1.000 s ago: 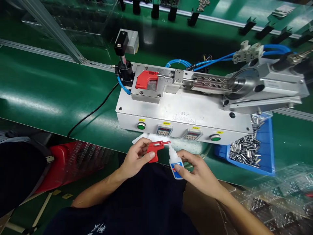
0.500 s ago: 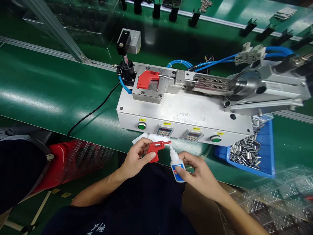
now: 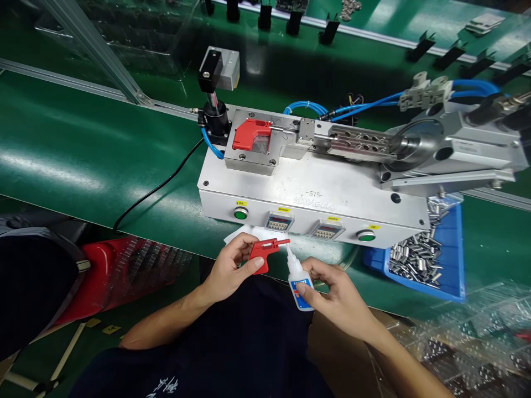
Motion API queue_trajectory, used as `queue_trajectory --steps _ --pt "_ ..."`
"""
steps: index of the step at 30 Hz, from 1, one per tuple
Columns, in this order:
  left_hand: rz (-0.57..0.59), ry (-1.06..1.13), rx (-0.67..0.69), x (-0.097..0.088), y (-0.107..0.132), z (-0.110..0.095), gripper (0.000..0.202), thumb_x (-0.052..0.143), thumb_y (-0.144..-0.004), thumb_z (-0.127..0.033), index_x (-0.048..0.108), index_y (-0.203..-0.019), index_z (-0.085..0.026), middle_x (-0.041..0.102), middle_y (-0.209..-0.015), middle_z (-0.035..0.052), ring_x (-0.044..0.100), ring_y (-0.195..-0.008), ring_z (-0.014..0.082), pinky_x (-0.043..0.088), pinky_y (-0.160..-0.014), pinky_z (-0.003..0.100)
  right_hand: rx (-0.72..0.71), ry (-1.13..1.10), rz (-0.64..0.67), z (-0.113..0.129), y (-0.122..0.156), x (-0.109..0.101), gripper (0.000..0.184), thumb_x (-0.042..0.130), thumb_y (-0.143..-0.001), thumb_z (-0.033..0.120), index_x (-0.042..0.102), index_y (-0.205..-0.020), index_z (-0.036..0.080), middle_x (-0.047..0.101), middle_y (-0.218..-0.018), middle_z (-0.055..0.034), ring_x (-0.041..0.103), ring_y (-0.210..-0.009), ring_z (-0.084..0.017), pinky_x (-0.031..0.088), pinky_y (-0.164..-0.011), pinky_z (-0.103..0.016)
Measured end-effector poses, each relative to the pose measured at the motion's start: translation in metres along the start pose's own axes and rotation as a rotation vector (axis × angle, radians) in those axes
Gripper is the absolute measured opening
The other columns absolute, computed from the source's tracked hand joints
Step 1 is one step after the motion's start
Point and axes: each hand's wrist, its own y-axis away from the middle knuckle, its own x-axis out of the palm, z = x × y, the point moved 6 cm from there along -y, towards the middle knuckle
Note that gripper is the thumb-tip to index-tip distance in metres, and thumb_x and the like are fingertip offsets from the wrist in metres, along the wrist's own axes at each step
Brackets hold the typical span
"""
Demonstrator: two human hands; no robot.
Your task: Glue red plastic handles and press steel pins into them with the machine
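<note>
My left hand (image 3: pixel 232 270) is closed round the grip of a red gun-shaped plastic part (image 3: pixel 262 254), whose thin barrel points right. Between the fingers and thumb of my right hand (image 3: pixel 332 287) is a white glue bottle (image 3: pixel 301 283) with a blue label. Its narrow nozzle points up and sits just below the barrel's tip; whether the two touch I cannot tell. Beyond my hands, a second red gun-shaped part (image 3: pixel 251 135) lies in the metal fixture (image 3: pixel 249 165) of a bench machine (image 3: pixel 265 185), with a thin metal rod at its front end.
Right of the machine, a blue bin (image 3: pixel 450 254) holds many small metal tubes. Clear plastic trays (image 3: pixel 468 337) lie at the lower right. A red stool (image 3: pixel 97 271) stands at the left, near a person's dark clothing (image 3: pixel 33 293). A black cable (image 3: pixel 161 185) crosses the green bench (image 3: pixel 74 149).
The glue bottle has shifted very slightly left and down, its nozzle now just under the barrel's tip. My left hand and the red part have hardly moved.
</note>
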Motion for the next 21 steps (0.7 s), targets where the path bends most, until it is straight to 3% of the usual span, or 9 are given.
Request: queue_trajectory --steps 21 --pt "0.021 -0.018 0.028 0.0003 0.0013 0.0026 0.032 0.08 -0.09 -0.047 0.068 -0.101 -0.019 0.071 -0.091 0.0035 0.068 -0.082 0.0175 0.055 -0.075 0.026 -0.003 0.003 0.002 0.0012 -0.0018 -0.0002 0.026 0.06 -0.094 0.044 0.058 -0.081 0.021 0.057 -0.064 0.0014 0.051 -0.061 -0.015 0.041 -0.057 -0.025"
